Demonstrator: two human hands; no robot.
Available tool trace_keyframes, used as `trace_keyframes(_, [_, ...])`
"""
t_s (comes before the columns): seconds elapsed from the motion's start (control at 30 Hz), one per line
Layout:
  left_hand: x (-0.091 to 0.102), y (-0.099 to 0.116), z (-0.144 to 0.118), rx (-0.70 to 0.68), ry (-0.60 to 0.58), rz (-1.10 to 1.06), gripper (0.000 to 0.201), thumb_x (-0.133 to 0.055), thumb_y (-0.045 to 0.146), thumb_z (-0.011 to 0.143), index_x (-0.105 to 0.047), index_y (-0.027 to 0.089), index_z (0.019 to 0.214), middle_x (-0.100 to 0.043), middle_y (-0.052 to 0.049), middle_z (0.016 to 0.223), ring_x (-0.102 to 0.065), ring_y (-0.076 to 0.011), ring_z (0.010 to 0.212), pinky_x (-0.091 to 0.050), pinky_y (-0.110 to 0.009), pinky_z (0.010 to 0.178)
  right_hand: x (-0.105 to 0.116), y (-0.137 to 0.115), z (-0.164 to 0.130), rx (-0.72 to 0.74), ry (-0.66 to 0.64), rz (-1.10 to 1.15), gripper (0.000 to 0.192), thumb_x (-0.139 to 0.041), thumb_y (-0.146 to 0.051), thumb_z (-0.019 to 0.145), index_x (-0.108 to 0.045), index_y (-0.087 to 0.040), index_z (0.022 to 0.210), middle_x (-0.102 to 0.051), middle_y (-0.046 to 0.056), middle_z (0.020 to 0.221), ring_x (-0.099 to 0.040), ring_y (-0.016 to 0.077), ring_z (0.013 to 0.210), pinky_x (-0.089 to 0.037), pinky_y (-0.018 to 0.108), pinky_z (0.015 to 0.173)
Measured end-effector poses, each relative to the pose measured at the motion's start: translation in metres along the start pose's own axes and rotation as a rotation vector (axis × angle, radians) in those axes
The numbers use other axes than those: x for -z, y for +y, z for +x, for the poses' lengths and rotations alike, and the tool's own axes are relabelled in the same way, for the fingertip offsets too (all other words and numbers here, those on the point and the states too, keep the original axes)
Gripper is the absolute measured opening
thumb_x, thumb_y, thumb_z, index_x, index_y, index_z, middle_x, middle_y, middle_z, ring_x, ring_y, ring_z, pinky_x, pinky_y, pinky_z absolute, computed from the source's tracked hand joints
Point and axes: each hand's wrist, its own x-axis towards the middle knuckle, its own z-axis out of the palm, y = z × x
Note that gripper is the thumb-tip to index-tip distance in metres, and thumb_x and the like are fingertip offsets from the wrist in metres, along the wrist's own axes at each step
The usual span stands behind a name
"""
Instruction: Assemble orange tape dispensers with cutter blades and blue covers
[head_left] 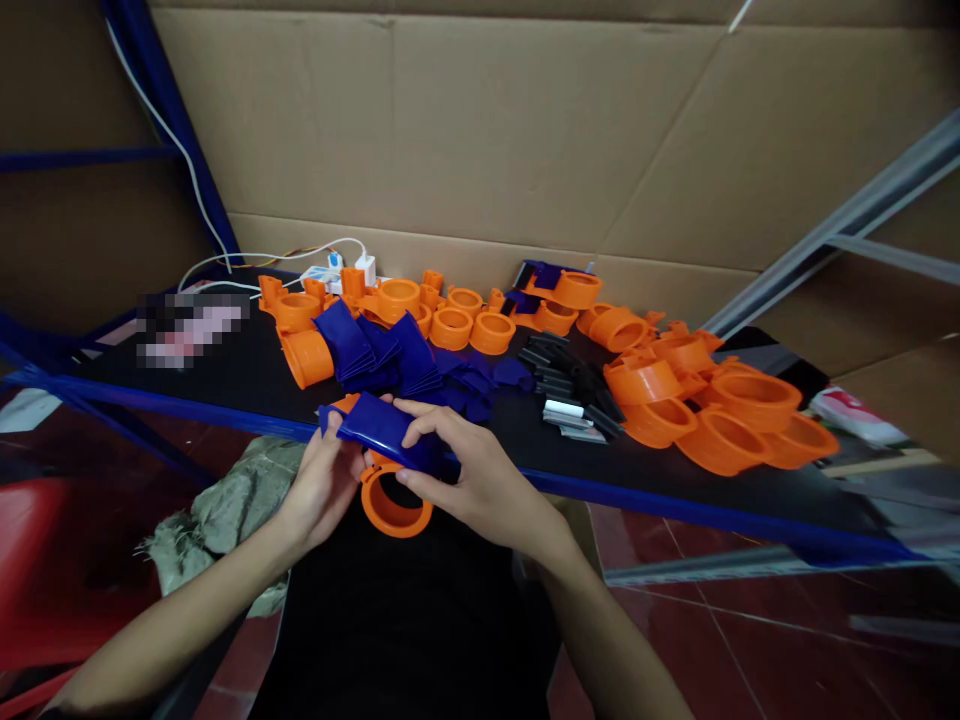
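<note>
Near the front edge of the table I hold an orange tape dispenser body (395,513), its ring hanging below my hands. A glossy blue plastic flap (386,430) lies across its upper part. My left hand (330,480) is closed round the dispenser's left side, its thumb by the flap's left end. My right hand (461,455) grips the flap's right end between thumb and fingers. Fingers partly hide where flap and body meet. Just behind, fanned stacks of blue flaps (346,345) and a loose heap of small blue parts (469,383) lie on the table.
Several orange dispenser bodies (491,333) stand along the back, with more piled (724,440) at the right. Two with blue flaps (574,289) sit at the back. Black strips (559,365) lie mid-table (247,355). A power strip (322,277) and a red stool (67,570) are at left.
</note>
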Motion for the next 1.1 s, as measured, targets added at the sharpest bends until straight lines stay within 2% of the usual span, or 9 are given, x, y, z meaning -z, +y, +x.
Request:
trace_keyframes(0.1, [-0.001,0.001,0.000,-0.003,-0.006,0.012,0.055,-0.066,0.059,0.084,-0.064,0.018,0.120,-0.072,-0.012,0.116,-0.068,-0.0266,0.109,-0.054,-0.039,0.095,0.003,0.003,0.000,-0.022,0.036,-0.001,0.017,-0.065,-0.026,0.091,-0.056,-0.023,0.105,-0.056,0.009,0.142,-0.053,0.0205,0.132,-0.040,0.040,0.109])
trace_keyframes(0.2, [-0.001,0.001,0.000,-0.025,0.000,0.026,0.048,-0.068,0.053,0.085,-0.065,0.018,0.116,-0.074,-0.011,0.110,-0.069,-0.0261,0.107,-0.055,-0.039,0.093,0.003,0.006,-0.001,-0.038,0.039,0.006,0.017,-0.065,-0.026,0.090,-0.057,-0.022,0.104,-0.058,0.010,0.140,-0.055,0.0217,0.129,-0.041,0.041,0.107])
trace_keyframes(0.43, [0.000,-0.001,-0.002,-0.087,0.013,0.018,0.032,-0.072,0.042,0.085,-0.066,0.019,0.107,-0.073,-0.007,0.108,-0.068,-0.0238,0.104,-0.054,-0.039,0.095,0.007,0.006,0.000,-0.095,-0.007,0.065,0.016,-0.065,-0.025,0.090,-0.058,-0.021,0.103,-0.058,0.011,0.139,-0.058,0.0232,0.123,-0.047,0.038,0.097])
trace_keyframes(0.87, [-0.007,0.005,-0.006,-0.122,0.016,-0.010,0.019,-0.072,0.033,0.086,-0.066,0.021,0.100,-0.070,-0.003,0.105,-0.066,-0.0200,0.098,-0.050,-0.040,0.097,0.009,0.006,0.000,-0.187,-0.025,0.170,0.018,-0.067,-0.027,0.088,-0.057,-0.021,0.102,-0.060,0.010,0.132,-0.060,0.0218,0.115,-0.048,0.038,0.092])
trace_keyframes(0.97, [-0.005,0.005,-0.009,-0.154,-0.005,0.046,0.024,-0.076,0.028,0.082,-0.064,0.023,0.103,-0.068,-0.001,0.101,-0.064,-0.0179,0.094,-0.050,-0.036,0.094,0.009,0.006,-0.001,-0.184,-0.062,0.179,0.023,-0.070,-0.026,0.085,-0.056,-0.021,0.103,-0.060,0.009,0.130,-0.057,0.0220,0.117,-0.047,0.038,0.094])
trace_keyframes(1.1, [0.001,0.002,-0.018,-0.177,-0.054,0.183,0.046,-0.081,0.020,0.075,-0.059,0.028,0.114,-0.065,0.000,0.101,-0.063,-0.0172,0.088,-0.051,-0.030,0.085,0.008,0.005,-0.001,-0.172,-0.116,0.235,0.029,-0.075,-0.030,0.083,-0.056,-0.021,0.102,-0.061,0.006,0.118,-0.058,0.0190,0.107,-0.046,0.034,0.093])
